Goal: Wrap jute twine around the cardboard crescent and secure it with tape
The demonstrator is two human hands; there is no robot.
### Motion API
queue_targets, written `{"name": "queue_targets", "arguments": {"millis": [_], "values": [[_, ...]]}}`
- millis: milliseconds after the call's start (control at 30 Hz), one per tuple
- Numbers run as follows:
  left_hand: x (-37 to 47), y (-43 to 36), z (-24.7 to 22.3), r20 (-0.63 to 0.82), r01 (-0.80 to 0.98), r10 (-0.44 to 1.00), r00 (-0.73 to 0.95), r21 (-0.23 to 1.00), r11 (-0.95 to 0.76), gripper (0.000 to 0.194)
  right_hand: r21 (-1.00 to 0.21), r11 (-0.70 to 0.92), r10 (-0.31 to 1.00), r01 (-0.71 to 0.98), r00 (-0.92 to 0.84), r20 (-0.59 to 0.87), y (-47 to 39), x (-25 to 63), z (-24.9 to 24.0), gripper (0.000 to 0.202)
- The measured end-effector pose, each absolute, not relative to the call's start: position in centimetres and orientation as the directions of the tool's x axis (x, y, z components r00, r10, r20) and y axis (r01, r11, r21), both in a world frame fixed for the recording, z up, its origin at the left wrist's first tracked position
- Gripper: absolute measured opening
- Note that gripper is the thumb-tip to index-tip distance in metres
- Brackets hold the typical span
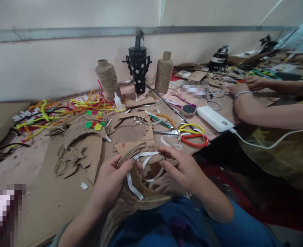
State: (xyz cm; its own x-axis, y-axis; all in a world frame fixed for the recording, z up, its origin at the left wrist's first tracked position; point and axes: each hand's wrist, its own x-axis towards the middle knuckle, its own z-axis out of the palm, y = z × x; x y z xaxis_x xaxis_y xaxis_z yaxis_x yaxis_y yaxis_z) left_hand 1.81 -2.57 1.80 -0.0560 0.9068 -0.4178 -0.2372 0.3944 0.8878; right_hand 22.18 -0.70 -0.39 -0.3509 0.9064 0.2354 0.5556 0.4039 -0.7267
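Note:
A crescent-shaped piece wrapped in brown twine [147, 202] lies over my lap at the table's edge, with white tape strips [133, 187] along its inner side. My left hand [116, 175] grips its upper left side, thumb on top near the tape. My right hand [178, 166] pinches a roll of white tape [153, 179] at its right rim, beside the crescent's opening. A white strip runs from the roll towards my left thumb. The fingertips of my right hand are partly hidden behind the roll.
Scissors with red and yellow handles [194, 140] lie beyond my right hand. Twine spools [164, 73], a black tumbler [138, 70] and a glue bottle [117, 102] stand at the back. Coloured pipe cleaners [44, 115] lie left, a white power bank [214, 118] right, near another person's arms [254, 109].

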Motion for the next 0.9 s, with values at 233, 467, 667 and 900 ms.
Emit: {"name": "queue_targets", "arguments": {"millis": [233,467,667,900], "values": [[1.8,-2.0,1.8,-0.394,-0.283,0.909,-0.133,0.894,0.346,0.020,-0.102,0.385,0.908,0.917,-0.358,0.216,4.9,30.5,-0.4,0.036],[1.9,-1.7,1.8,-0.417,-0.335,0.900,-0.123,0.872,0.358,0.021,0.005,0.500,0.864,0.866,-0.500,0.065,8.7,33.5,-1.2,0.042],[1.6,-1.6,1.5,-0.399,-0.342,0.906,-0.138,0.878,0.335,0.020,0.094,0.545,0.828,0.833,-0.552,0.093,8.2,34.0,-0.2,0.037],[1.5,-1.8,1.5,-0.405,-0.357,0.901,-0.156,0.874,0.330,0.019,0.186,0.553,0.833,0.813,-0.547,-0.084,9.0,33.9,0.1,0.034]]}}
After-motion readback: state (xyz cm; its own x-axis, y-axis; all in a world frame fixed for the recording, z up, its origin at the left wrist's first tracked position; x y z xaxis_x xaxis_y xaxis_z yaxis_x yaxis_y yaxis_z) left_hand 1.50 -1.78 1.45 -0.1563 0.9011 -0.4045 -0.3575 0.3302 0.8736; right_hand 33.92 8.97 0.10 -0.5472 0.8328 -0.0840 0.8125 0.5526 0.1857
